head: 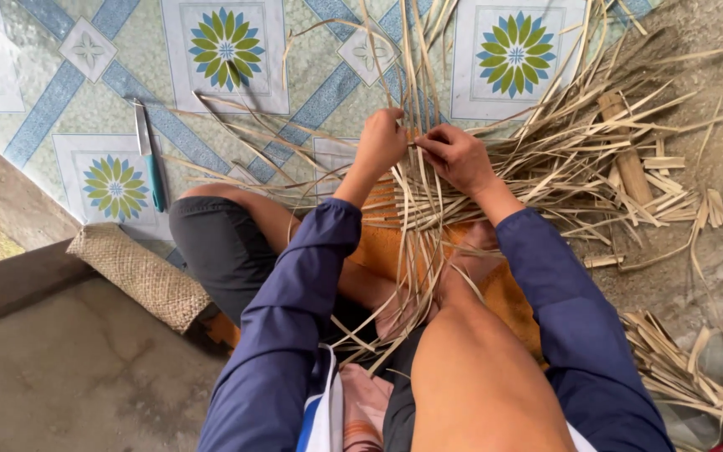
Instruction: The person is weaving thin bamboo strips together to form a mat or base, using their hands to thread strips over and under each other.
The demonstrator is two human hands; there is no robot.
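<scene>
Bamboo strips (428, 209), pale and flat, lie partly woven across the person's lap and fan outward over the patterned floor mat (85, 92), with long loose ends rising toward the top of the view. To the right, a big heap of loose strips (596, 142) spreads over the bare concrete floor (713, 251), and a wooden block (625, 155) lies half buried in it. More offcuts (679, 368) are piled at the lower right. A woven mat piece (140, 276) lies by the left thigh, at the edge of a concrete step (60, 368). An orange cloth (387, 247) shows beneath the weave.

Both arms, in dark blue sleeves, reach forward. The left hand (381, 141) is curled closed around upright strips in the weave. The right hand (459, 156) sits just beside it, fingers pinched on a strip, the two hands almost touching. A knife (149, 155) with a teal handle lies on the floor mat, well apart to the left.
</scene>
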